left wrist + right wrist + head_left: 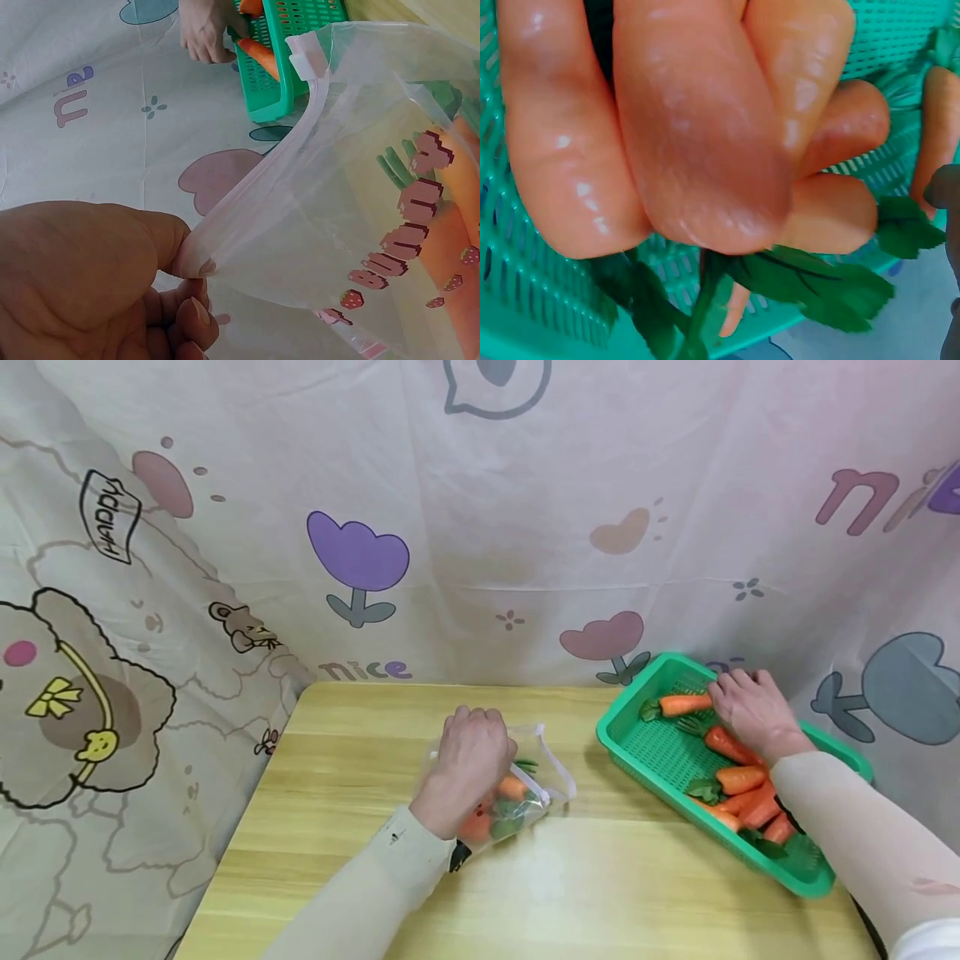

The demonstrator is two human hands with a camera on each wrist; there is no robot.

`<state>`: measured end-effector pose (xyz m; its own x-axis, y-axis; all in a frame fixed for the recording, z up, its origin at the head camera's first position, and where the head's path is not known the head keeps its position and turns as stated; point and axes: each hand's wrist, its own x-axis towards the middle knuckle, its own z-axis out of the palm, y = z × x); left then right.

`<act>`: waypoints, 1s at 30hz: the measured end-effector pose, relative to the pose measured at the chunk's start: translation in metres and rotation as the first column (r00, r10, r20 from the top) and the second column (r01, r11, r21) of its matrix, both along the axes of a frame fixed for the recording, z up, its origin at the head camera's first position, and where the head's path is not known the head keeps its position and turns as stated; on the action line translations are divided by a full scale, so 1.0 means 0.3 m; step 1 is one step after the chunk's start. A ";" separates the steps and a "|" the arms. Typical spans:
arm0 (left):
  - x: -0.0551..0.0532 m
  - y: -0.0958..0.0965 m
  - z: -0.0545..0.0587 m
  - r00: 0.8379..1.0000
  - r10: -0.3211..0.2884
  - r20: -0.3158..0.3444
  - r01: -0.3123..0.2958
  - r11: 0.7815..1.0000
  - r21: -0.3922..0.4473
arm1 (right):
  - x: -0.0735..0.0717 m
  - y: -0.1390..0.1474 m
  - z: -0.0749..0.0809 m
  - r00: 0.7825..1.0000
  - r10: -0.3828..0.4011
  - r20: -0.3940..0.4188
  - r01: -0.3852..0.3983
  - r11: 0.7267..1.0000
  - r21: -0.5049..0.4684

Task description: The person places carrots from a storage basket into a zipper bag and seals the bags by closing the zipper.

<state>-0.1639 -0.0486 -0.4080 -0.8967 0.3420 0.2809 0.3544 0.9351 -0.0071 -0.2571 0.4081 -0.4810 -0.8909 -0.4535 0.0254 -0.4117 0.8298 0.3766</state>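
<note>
My left hand (474,747) pinches the top edge of a clear zip bag (300,210) between thumb and fingers. The bag has a whitish slider zip and printed red letters, and it lies partly upright on the table. Inside show carrots (450,262) with green tops. Over the far side of a green basket (615,735), my right hand (753,714) holds the plain end of a carrot (686,703) with curled fingers. That carrot's leafy end points left. In the right wrist view, a fingertip touches the same carrot (936,120); the thumb's contact is hidden.
Several more carrots (741,778) with leaves lie in the basket, under and in front of my right wrist. The wooden table (337,827) meets a printed cloth wall (480,643) at the back, close behind the basket.
</note>
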 end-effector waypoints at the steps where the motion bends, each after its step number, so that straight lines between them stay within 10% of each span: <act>1: 0.003 0.000 0.000 1.000 0.002 0.002 -0.002 1.000 -0.004 | -0.001 0.003 -0.009 1.000 -0.004 0.009 0.004 1.000 0.003; 19: 0.008 0.018 0.006 0.998 -0.012 0.065 0.012 1.000 0.001 | 0.006 0.055 -0.058 0.997 -0.080 -0.021 0.080 0.997 0.008; 30: -0.009 -0.006 -0.001 1.000 -0.006 0.026 0.005 0.999 0.049 | 0.000 0.025 -0.016 0.999 0.005 -0.042 -0.004 1.000 0.027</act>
